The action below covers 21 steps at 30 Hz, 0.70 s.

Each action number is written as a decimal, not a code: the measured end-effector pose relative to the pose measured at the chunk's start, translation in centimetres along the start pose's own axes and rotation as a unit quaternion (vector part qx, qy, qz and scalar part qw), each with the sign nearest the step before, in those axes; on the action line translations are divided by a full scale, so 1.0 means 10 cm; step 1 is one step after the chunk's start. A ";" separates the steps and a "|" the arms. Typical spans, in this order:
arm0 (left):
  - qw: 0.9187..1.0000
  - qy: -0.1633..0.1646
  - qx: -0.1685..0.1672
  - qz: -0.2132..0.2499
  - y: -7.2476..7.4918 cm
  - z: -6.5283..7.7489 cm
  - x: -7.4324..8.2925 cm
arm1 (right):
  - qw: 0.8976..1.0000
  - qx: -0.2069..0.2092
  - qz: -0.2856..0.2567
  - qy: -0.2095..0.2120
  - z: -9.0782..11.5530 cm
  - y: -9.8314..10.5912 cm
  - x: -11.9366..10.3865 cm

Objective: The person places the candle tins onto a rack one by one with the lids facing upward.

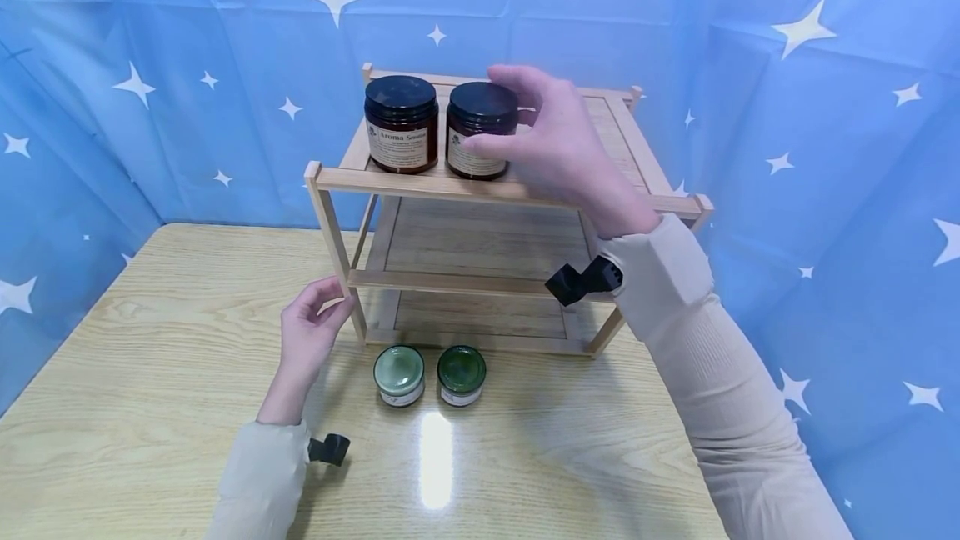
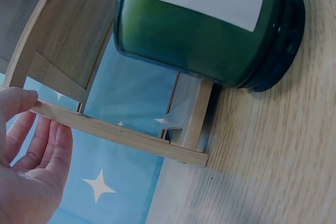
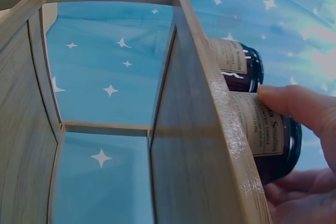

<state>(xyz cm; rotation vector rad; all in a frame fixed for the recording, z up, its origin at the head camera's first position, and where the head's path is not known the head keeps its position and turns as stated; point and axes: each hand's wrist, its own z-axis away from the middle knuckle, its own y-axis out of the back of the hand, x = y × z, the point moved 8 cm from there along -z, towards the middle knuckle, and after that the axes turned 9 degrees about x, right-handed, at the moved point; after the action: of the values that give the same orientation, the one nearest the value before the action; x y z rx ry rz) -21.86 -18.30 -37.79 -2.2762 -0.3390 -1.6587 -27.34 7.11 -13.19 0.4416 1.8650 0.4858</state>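
Your counter (image 1: pixel 150 357) is pale wood; reading the clock from the rack's middle, the pale green jar (image 1: pixel 399 367) and dark green jar (image 1: pixel 461 367) sit near seven o'clock, just before the rack (image 1: pixel 375 182). At eight, your left hand (image 1: pixel 309 327) lightly pinches its front leg, probably to steady it. At one, your right hand (image 1: pixel 562 136) curls thumb and fingers round the right brown jar (image 1: pixel 480 117), upright on the top shelf, likely for control beside the left brown jar (image 1: pixel 401 125) at eleven; beyond hangs a starry blue curtain (image 1: pixel 247 65)
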 end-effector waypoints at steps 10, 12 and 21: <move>1.000 -0.003 -0.002 0.001 0.00 0.00 -0.01 | 0.999 0.046 -0.015 0.022 0.16 0.16 0.05; 1.000 -0.003 -0.001 0.003 0.00 0.00 0.00 | 0.998 0.048 -0.025 0.028 0.20 0.19 0.06; 1.000 -0.006 0.001 0.013 0.00 0.00 0.00 | 0.991 0.074 -0.086 0.066 0.41 0.32 0.07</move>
<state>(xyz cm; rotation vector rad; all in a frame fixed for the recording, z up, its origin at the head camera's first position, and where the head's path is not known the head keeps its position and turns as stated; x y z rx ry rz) -21.87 -18.29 -37.81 -2.2809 -0.3119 -1.6309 -23.46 10.69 -13.34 0.3491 2.0545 0.2669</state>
